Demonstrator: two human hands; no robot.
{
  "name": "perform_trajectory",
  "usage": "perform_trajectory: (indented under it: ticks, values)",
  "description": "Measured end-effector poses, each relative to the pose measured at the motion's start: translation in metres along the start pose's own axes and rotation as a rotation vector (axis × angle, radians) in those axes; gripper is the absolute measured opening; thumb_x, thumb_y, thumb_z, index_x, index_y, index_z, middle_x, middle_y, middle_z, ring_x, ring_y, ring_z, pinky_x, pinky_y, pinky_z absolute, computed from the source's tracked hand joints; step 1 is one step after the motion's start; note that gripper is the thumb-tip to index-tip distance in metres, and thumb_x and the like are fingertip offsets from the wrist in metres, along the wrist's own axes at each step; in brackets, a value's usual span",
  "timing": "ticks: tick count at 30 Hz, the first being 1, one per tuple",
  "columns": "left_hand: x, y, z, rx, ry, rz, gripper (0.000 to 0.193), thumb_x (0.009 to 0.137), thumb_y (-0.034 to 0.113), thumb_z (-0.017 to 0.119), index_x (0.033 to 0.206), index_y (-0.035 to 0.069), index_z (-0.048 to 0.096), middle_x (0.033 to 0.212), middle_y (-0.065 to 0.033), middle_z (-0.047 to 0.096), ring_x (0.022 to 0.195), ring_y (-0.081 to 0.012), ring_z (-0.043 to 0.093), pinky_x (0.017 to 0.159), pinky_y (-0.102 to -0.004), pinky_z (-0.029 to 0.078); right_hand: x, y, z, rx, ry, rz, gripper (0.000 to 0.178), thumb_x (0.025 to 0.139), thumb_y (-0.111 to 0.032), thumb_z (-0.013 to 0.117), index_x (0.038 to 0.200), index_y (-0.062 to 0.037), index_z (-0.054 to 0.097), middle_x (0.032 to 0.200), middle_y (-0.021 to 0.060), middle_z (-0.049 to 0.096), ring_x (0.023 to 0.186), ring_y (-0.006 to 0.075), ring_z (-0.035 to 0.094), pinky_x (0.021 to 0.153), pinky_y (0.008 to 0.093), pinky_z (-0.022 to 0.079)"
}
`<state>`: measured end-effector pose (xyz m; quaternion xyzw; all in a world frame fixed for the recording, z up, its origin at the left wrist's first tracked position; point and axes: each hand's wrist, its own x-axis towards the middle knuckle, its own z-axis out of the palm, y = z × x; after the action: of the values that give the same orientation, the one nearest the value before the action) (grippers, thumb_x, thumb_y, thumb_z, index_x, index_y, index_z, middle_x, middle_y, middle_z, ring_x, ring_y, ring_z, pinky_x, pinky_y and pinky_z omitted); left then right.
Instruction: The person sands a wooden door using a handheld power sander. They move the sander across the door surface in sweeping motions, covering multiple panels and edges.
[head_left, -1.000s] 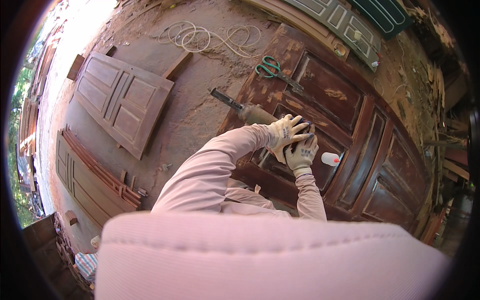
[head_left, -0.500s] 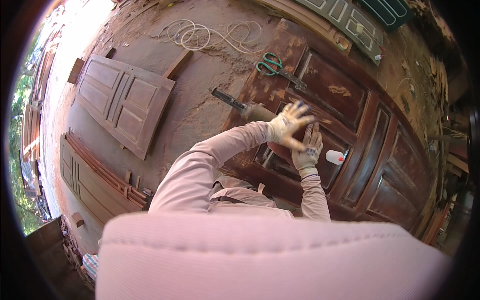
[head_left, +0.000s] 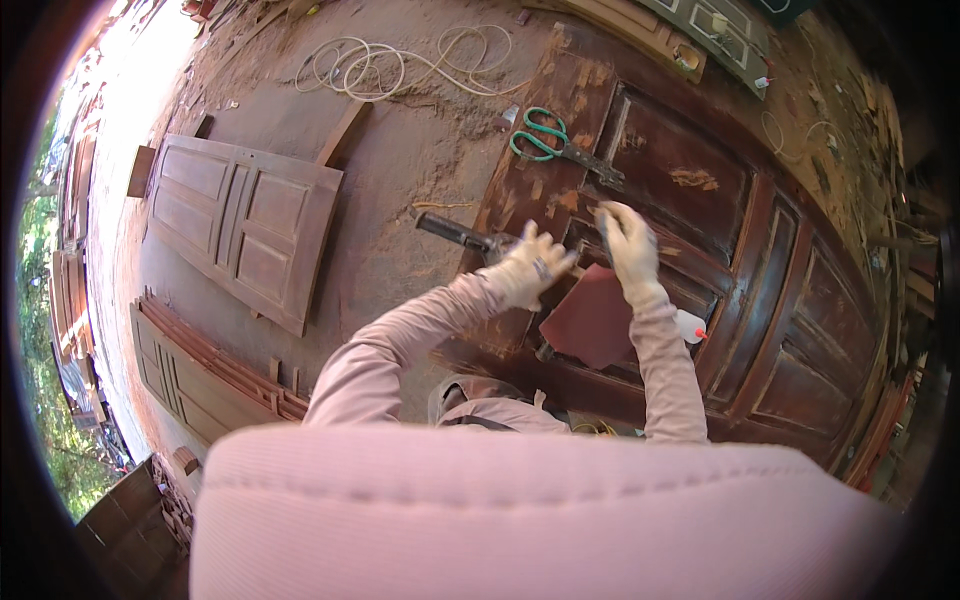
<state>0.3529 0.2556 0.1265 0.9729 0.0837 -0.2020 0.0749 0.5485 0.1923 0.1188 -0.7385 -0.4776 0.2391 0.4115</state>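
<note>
The dark brown panelled door (head_left: 685, 140) lies below you, bearing a reddish-brown sheet (head_left: 590, 322). From that sheet, your left hand (head_left: 522, 272) is at ten o'clock, fingers spread; your right hand (head_left: 631, 250), at one o'clock, has fingers bent, grip indeterminable; a white bottle (head_left: 689, 326) is at three.

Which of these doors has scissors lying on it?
The dark red-brown door at right; green-handled scissors lie on its upper-left part. The other doors, at left and top, bear none.
</note>
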Motion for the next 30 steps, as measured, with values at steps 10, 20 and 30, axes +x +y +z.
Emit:
perform_trajectory:
  ticks: [10, 20, 30]
  values:
    - [0.044, 0.004, 0.052, -0.216, -0.095, 0.101, 0.092, 0.068, 0.061, 0.079, 0.145, 0.018, 0.052, 0.147, -0.0091, 0.054, 0.131, -0.0290, 0.053, 0.110, -0.0502, 0.037, 0.192, -0.023, 0.189, 0.487, 0.710, 1.316, 0.049, 0.085, -0.033, 0.079, 0.121, -0.0039, 0.064, 0.105, 0.0188, 0.071, 0.098, 0.0306, 0.072, 0.079, 0.0388, 0.058]
    - [0.037, 0.015, 0.052, -0.313, -0.216, 0.007, 0.082, 0.072, 0.060, 0.075, 0.141, 0.019, 0.056, 0.144, -0.0079, 0.057, 0.128, -0.0298, 0.055, 0.108, -0.0502, 0.039, 0.206, -0.034, 0.215, 0.511, 0.997, 1.432, 0.076, 0.101, -0.055, 0.035, 0.147, 0.0055, 0.039, 0.138, 0.0310, 0.053, 0.121, 0.0405, 0.062, 0.101, 0.0494, 0.050]
    - [0.037, 0.020, 0.056, -0.324, -0.221, -0.056, 0.074, 0.076, 0.060, 0.070, 0.138, 0.021, 0.060, 0.140, -0.0068, 0.060, 0.124, -0.0305, 0.057, 0.105, -0.0502, 0.041, 0.195, -0.015, 0.221, -0.338, 0.405, 1.133, 0.093, 0.088, -0.055, 0.070, 0.150, -0.0039, 0.022, 0.131, 0.0283, 0.046, 0.112, 0.0440, 0.061, 0.090, 0.0511, 0.053]
